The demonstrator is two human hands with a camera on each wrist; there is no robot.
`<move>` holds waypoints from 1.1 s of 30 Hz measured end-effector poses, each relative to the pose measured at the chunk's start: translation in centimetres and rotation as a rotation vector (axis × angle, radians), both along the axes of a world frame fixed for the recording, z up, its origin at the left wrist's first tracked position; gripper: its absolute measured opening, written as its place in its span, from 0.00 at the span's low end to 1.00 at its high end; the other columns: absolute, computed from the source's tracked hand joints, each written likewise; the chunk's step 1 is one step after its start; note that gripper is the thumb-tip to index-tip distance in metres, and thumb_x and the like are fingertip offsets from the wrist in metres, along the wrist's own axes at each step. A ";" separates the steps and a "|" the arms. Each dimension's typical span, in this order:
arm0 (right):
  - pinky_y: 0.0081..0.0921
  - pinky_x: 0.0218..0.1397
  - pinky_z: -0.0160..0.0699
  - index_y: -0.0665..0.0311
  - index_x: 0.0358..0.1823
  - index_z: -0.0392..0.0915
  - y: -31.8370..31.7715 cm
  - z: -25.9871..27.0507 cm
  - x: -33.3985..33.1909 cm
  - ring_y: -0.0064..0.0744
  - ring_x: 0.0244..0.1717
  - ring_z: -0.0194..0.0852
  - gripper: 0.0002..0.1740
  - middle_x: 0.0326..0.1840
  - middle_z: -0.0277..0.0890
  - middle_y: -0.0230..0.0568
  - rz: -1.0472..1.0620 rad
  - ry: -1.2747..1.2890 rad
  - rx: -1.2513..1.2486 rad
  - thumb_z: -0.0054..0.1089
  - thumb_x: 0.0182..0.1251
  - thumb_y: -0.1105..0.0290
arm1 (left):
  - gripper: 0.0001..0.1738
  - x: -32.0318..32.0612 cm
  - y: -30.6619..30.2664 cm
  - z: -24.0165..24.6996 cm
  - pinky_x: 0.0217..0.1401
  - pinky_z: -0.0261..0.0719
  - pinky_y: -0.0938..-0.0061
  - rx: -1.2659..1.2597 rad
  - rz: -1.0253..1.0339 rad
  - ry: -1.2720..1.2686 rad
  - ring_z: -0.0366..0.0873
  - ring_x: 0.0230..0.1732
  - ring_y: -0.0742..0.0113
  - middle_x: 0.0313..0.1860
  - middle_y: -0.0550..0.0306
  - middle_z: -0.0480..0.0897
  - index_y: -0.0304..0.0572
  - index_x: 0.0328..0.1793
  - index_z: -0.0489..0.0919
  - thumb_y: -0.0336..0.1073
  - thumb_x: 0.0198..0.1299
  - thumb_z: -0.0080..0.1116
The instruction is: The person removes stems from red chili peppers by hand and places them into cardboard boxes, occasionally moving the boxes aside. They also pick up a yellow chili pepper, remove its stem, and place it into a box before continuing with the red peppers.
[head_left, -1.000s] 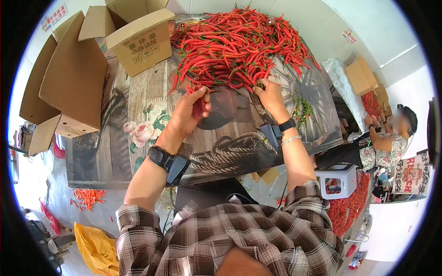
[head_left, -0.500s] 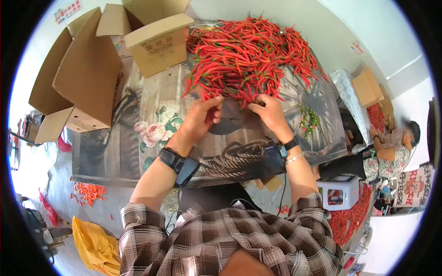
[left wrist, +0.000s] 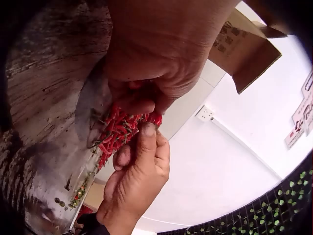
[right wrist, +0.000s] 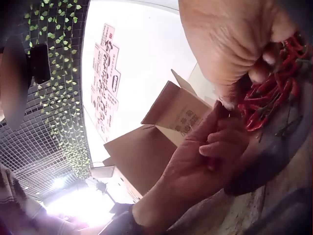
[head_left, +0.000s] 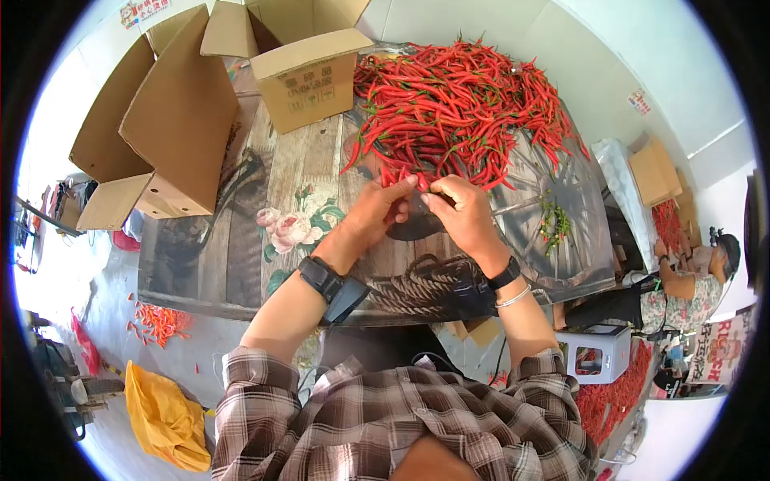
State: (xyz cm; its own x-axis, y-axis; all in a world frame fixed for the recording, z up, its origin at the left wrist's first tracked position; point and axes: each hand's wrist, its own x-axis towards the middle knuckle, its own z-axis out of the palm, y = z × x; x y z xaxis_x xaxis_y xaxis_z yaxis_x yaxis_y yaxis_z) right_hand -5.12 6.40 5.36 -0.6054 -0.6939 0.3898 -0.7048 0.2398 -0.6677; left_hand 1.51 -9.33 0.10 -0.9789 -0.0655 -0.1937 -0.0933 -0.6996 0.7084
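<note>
My left hand [head_left: 373,216] curls its fingers round a few red chili peppers, whose red shows between the fingers in the left wrist view. Thumb and forefinger of my right hand [head_left: 467,215] pinch the end of a red chili pepper [head_left: 423,183], right at the left thumb tip. Both hands meet over the table [head_left: 265,176], just in front of a big heap of red chilies with green stems [head_left: 469,100]. Seen from the left wrist, the right fingertips touch the pepper's end [left wrist: 156,119]. Most of the peppers in the left palm are hidden.
Two open cardboard boxes, a large one [head_left: 180,120] and a smaller one [head_left: 311,92], stand on the left. A small pile of green stems [head_left: 553,223] lies at the right. Beyond the table's right end sits another person [head_left: 682,280], near a white stool [head_left: 597,353].
My right hand has come away from the heap's front edge toward the left hand, and the two now meet at a pepper. The head view has shifted slightly.
</note>
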 end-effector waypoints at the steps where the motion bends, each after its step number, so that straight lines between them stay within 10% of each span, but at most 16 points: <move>1: 0.31 0.32 0.70 0.69 0.33 0.76 0.1 -0.3 -0.1 0.41 0.29 0.74 0.07 0.27 0.73 0.44 -0.003 -0.001 0.003 0.63 0.56 0.75 | 0.09 -0.1 0.0 0.0 0.20 0.60 0.83 0.013 0.003 0.011 0.65 0.22 0.79 0.22 0.68 0.69 0.45 0.35 0.77 0.41 0.63 0.60; 9: 0.13 0.21 0.63 0.69 0.44 0.79 1.3 0.3 -1.7 0.12 0.20 0.66 0.11 0.26 0.74 0.27 -0.150 -0.568 -0.229 0.60 0.66 0.69 | 0.11 0.3 0.1 1.3 0.14 0.54 0.85 -0.034 -0.022 0.062 0.64 0.17 0.79 0.23 0.63 0.75 0.43 0.42 0.76 0.43 0.67 0.53; 18: 0.14 0.24 0.68 0.67 0.48 0.80 0.7 0.4 -1.0 0.13 0.22 0.70 0.11 0.31 0.78 0.28 -0.005 -0.397 -0.189 0.56 0.68 0.72 | 0.13 0.7 -0.1 1.2 0.11 0.49 0.86 -0.126 -0.292 0.108 0.57 0.10 0.84 0.20 0.64 0.76 0.41 0.45 0.78 0.43 0.67 0.53; 21: 0.18 0.28 0.72 0.68 0.49 0.79 0.6 -1.0 -1.7 0.18 0.26 0.74 0.12 0.32 0.80 0.35 0.104 0.011 -0.124 0.52 0.66 0.78 | 0.14 0.9 -0.1 1.3 0.10 0.49 0.86 -0.203 -0.332 0.105 0.57 0.10 0.84 0.18 0.64 0.76 0.41 0.43 0.79 0.44 0.67 0.53; 26: 0.26 0.32 0.76 0.70 0.45 0.78 1.3 2.2 0.0 0.31 0.28 0.82 0.11 0.29 0.81 0.43 0.037 -0.470 0.146 0.50 0.64 0.78 | 0.16 0.8 -0.1 1.3 0.10 0.50 0.87 -0.198 -0.363 0.089 0.58 0.10 0.84 0.18 0.64 0.76 0.39 0.43 0.79 0.46 0.67 0.53; 33: 0.16 0.20 0.64 0.69 0.40 0.77 2.5 -0.9 -2.1 0.16 0.17 0.66 0.08 0.22 0.72 0.30 -0.180 -0.513 -0.123 0.50 0.69 0.72 | 0.18 0.1 -0.5 0.5 0.13 0.52 0.85 -0.033 -0.155 0.001 0.59 0.12 0.82 0.22 0.63 0.76 0.35 0.50 0.78 0.45 0.69 0.50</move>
